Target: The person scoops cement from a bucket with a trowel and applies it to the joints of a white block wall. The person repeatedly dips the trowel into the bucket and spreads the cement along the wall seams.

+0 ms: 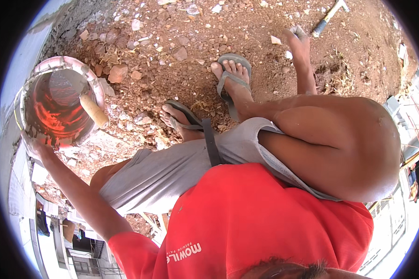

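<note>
A mortar-smeared bucket with a pale pink rim stands at the left, its inside glowing red in the light. My left hand grips its near-left rim; the fingers are partly hidden. In the bucket leans a trowel, wooden handle over the right rim, grey blade inside. Low over the soil on the far right, my right hand has its fingers curled together, the tips greyish. Whatever they hold, if anything, cannot be made out. A hammer with a dark-ended pale handle lies just right of that hand.
Reddish soil with scattered stones spreads ahead. A larger rock lies right of the bucket. My sandalled feet are planted in the middle, and my bent knee rises at right. A grey wall runs along the left.
</note>
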### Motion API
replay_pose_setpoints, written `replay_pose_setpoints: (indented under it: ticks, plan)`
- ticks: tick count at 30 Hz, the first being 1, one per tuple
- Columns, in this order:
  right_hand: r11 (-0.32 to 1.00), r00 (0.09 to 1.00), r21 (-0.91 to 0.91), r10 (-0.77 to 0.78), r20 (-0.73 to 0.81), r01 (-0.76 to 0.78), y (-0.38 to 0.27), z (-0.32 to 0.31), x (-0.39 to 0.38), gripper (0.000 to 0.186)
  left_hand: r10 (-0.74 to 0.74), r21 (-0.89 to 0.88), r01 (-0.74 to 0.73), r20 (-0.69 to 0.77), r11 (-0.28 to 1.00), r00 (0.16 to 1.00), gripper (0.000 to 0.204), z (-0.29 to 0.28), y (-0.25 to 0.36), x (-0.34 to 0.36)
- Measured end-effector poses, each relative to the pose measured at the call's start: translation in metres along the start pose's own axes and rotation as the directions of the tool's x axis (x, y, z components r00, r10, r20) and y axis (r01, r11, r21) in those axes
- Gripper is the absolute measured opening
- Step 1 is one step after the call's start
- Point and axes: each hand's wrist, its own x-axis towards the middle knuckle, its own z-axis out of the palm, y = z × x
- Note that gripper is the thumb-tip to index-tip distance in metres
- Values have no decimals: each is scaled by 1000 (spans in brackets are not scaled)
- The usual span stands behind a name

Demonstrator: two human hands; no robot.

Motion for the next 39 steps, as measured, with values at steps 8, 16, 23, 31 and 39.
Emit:
replay_pose_setpoints:
  ticks: [8, 16, 23, 31, 39]
  plan:
    - [992, 998, 116, 48, 37, -52, 12, 5, 0, 22, 48, -31, -47, 36, 998, 998, 49, 4, -8, 6]
    - [947, 995, 317, 26, 98, -56, 0, 0, -3, 37, 136, 111, -143, 70, 983, 988, 47, -14, -22, 18]
    - [960, 976, -186, -217, -25, 209, -10, -6, -14, 29, 176, 127, -178, 28, 976, 984, 41, -17, -38, 56]
    - [543, 804, -654, -567, 178, 527, 1, 21, -18, 23, 37, 114, -26, -94, 993, 995, 44, 4, -19, 41]
    - [473, 753, -639, -601, 270, 606, -18, 49, -39, 15, 113, 80, -111, -17, 991, 993, 45, -2, -20, 25]
